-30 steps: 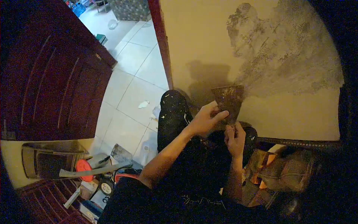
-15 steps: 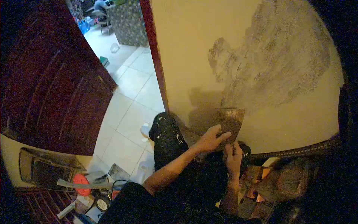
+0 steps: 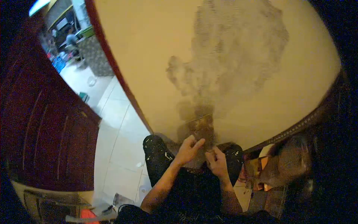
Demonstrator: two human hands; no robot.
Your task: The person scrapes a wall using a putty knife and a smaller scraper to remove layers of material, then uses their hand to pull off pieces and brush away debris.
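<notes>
A wide-bladed putty knife (image 3: 202, 127) is held low in front of the wall, its broad edge up and its blade darkly smeared. My left hand (image 3: 187, 151) grips the lower left side of the blade, thumb across its face. Close by, my right hand (image 3: 218, 162) has its fingers curled and pinched at the tool's narrow lower end; the handle is mostly hidden. On the yellowish wall (image 3: 141, 56) above, a large rough grey patch (image 3: 238, 48) spreads out, with a smaller lobe at its lower left.
My dark-clad knees flank both hands. A dark red door (image 3: 48, 123) stands at the left, beside a white tiled floor (image 3: 119, 145). A red round object (image 3: 89, 215) and other tools lie lower left; brownish items (image 3: 263, 168) sit lower right. A person (image 3: 71, 38) is far off through the doorway.
The view has turned and tilted up, so the wall patch appears further left. Both hands, with the putty knife, sit lower and more to the left in the picture, between the knees.
</notes>
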